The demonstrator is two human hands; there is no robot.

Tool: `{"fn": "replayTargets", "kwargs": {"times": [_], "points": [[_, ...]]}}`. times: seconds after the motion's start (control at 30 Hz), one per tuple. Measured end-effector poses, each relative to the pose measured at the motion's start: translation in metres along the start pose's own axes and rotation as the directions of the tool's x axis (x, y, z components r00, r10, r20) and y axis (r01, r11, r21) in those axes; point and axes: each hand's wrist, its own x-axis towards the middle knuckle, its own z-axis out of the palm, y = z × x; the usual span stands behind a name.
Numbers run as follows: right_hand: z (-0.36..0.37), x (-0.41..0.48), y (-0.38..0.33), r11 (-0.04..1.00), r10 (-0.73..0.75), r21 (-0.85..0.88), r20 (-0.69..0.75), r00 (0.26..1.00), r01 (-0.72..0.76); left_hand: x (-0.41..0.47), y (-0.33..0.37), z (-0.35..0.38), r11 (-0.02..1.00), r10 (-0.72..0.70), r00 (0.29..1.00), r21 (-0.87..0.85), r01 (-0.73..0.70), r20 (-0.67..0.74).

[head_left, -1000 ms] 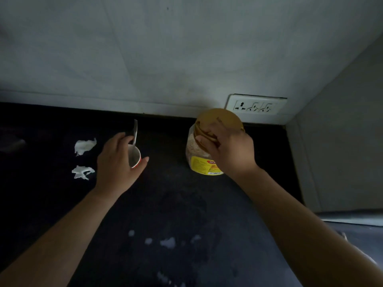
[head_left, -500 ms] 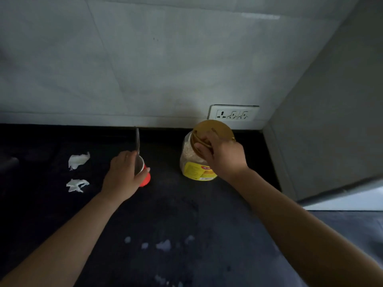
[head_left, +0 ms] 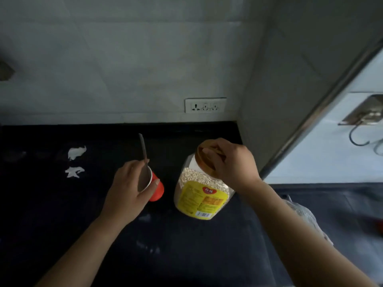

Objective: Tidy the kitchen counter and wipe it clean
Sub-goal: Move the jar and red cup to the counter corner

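Head view: the dark desk [head_left: 186, 255] fills the lower half of the frame, with a pale tiled wall behind it. At centre left the left hand [head_left: 126, 191] is wrapped around a small red cup [head_left: 156, 188], its grip clamped on the cup with the thumb across the near rim and the fingers round the far side. A metal spoon [head_left: 143, 151] stands in the cup, its handle leaning up toward the wall. Just right of the cup, apart from it, stands a clear plastic jar [head_left: 202, 191] partly filled with pale grains, carrying a yellow label on its front. The right hand [head_left: 232, 162] sits on top of the jar, its grip closed on the brown lid [head_left: 205, 160], fingers curled over the lid's upper edge. At the left of the frame two crumpled white paper scraps [head_left: 75, 160] lie on the desk, one above the other, well apart from the cup. Faint pale smears [head_left: 145, 245] mark the desk near the bottom centre. A white wall socket [head_left: 205, 105] sits on the wall above the jar. At the lower right edge a clear plastic bag [head_left: 308, 218] shows behind the right forearm.
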Motion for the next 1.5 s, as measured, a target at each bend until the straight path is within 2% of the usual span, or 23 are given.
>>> {"fn": "replayTargets", "kwargs": {"times": [0.13, 0.33, 0.47, 0.57, 0.7, 0.8, 0.93, 1.03, 1.13, 1.33, 1.5], "points": [[-0.017, -0.046, -0.006, 1.0, -0.017, -0.007, 0.099, 0.995, 0.018, -0.039, 0.029, 0.005, 0.998, 0.0, 1.0, -0.058, 0.0, -0.001], [-0.033, -0.115, -0.023, 0.996, 0.011, -0.091, 0.087, 0.996, -0.003, -0.096, 0.051, 0.003, 0.982, -0.013, 1.0, -0.19, 0.014, 0.008], [-0.03, -0.156, -0.048, 0.989, -0.011, -0.148, 0.069, 0.998, 0.022, -0.14, 0.046, -0.001, 0.98, -0.007, 0.999, -0.201, 0.013, 0.031], [-0.021, -0.186, -0.08, 0.982, -0.058, -0.171, 0.113, 0.992, 0.077, -0.183, 0.033, -0.017, 0.979, -0.03, 0.999, -0.199, 0.038, 0.043], [-0.002, -0.224, -0.13, 0.985, -0.116, -0.103, 0.181, 0.977, 0.136, -0.264, 0.009, -0.051, 0.977, -0.128, 0.992, -0.172, 0.127, 0.003], [0.028, -0.256, -0.171, 0.989, -0.135, -0.011, 0.292, 0.947, 0.145, -0.338, -0.014, -0.081, 0.95, -0.284, 0.959, -0.137, 0.279, -0.015], [0.078, -0.305, -0.229, 0.974, -0.224, 0.08, 0.439, 0.87, 0.21, -0.445, -0.051, -0.116, 0.869, -0.493, 0.865, -0.1, 0.484, -0.091], [0.116, -0.333, -0.271, 0.953, -0.302, 0.174, 0.501, 0.811, 0.248, -0.519, -0.072, -0.134, 0.769, -0.639, 0.759, -0.097, 0.632, -0.122], [0.151, -0.353, -0.313, 0.923, -0.384, 0.247, 0.568, 0.728, 0.294, -0.573, -0.087, -0.151, 0.699, -0.713, 0.684, -0.092, 0.709, -0.154], [0.222, -0.37, -0.385, 0.861, -0.507, 0.39, 0.72, 0.474, 0.327, -0.62, -0.124, -0.18, 0.547, -0.827, 0.502, -0.156, 0.822, -0.253], [0.292, -0.357, -0.433, 0.834, -0.532, 0.408, 0.774, 0.344, 0.372, -0.619, -0.179, -0.209, 0.468, -0.873, 0.418, -0.191, 0.863, -0.249]]}}
